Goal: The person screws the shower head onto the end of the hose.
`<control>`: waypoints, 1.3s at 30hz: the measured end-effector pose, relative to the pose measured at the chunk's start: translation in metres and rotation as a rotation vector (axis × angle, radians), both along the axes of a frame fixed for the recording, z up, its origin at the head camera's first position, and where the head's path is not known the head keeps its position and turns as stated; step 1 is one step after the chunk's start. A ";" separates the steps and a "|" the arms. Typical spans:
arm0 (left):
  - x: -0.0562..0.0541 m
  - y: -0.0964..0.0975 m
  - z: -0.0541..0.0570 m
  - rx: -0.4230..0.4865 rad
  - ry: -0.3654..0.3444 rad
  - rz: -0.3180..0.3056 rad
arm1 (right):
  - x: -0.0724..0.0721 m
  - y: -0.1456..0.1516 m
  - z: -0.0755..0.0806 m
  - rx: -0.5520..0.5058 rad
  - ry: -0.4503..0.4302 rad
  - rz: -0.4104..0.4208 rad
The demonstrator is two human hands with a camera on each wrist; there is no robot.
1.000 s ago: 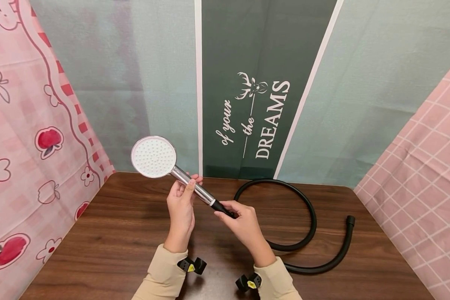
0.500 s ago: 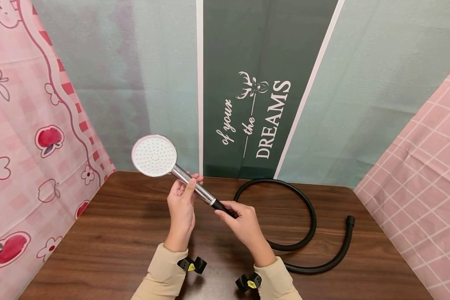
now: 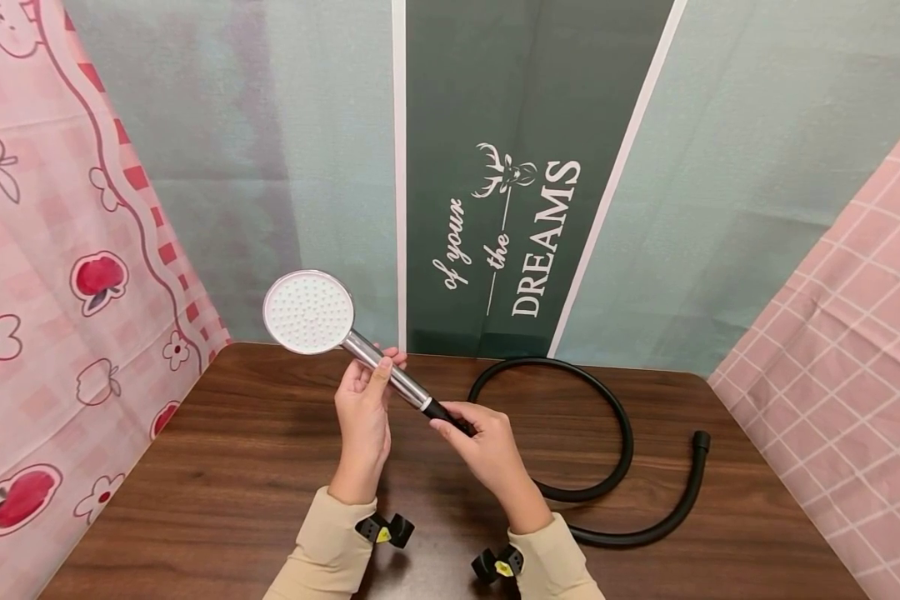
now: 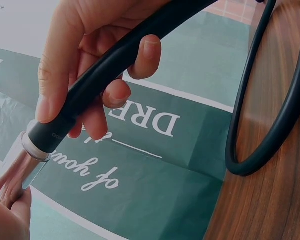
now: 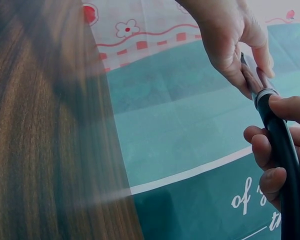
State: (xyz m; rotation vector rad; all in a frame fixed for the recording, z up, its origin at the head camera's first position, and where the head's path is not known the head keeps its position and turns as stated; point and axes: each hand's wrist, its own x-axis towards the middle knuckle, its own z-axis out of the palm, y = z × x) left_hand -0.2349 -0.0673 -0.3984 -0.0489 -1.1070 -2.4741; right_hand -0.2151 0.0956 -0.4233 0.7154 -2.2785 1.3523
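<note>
A round shower head with a white nozzle face and a chrome handle is held up above the table, tilted with its face to the upper left. My left hand grips the chrome handle, thumb across its front. Just below, my right hand pinches the black end of the shower hose, its fingers curled round it. In the left wrist view the hose end meets the handle at a white ring. Whether the joint is tight I cannot tell.
The rest of the black hose loops over the brown wooden table, its free end fitting at the right. Behind hangs a green cloth with white lettering. Pink cloths stand at left and right.
</note>
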 end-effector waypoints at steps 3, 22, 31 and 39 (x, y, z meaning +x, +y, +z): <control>0.000 0.000 0.000 -0.002 0.005 -0.001 | 0.000 0.000 0.001 0.001 0.003 -0.005; 0.000 0.000 0.000 -0.004 0.009 -0.002 | 0.001 -0.002 0.003 -0.031 -0.052 -0.034; -0.001 0.000 -0.002 -0.005 0.018 -0.005 | 0.000 -0.001 0.001 -0.015 -0.047 -0.040; -0.001 0.000 -0.001 -0.006 0.018 -0.003 | 0.000 0.000 0.001 -0.019 -0.049 -0.020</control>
